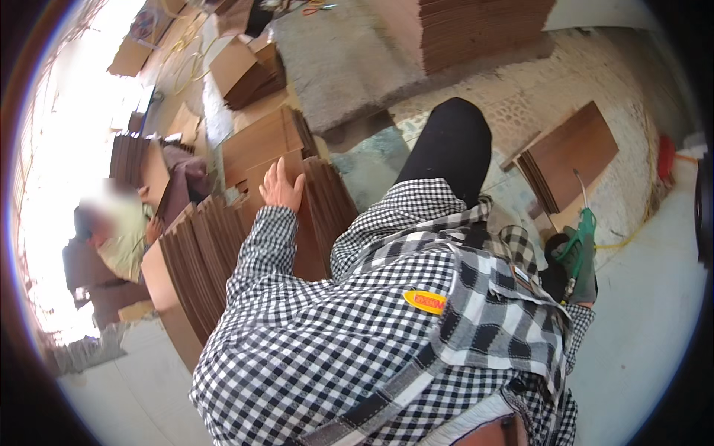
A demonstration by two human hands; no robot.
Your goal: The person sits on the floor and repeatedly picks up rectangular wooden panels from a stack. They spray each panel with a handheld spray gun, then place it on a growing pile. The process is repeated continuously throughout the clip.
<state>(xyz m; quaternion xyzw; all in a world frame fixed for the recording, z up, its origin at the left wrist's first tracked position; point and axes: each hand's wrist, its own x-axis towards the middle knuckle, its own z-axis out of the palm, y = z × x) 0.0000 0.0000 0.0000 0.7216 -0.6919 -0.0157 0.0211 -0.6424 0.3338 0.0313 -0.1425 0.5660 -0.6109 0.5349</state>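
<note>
Rests splayed, empty left hand [282,187] on upright brown rectangular cardboard sheets [311,249]; grips green metal-tipped handheld tool [579,236] in curled right hand [586,281].

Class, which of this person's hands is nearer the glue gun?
Right. The right hand holds the glue gun; the left hand is far to its left, on brown boards.

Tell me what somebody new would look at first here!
Probably the big black-and-white checked cloth shirt filling the lower middle. Next, maybe the bright green tool with a thin metal tip, in the right hand at right. Left of centre, the open left hand spreads over flat brown cardboard sheets.
</note>
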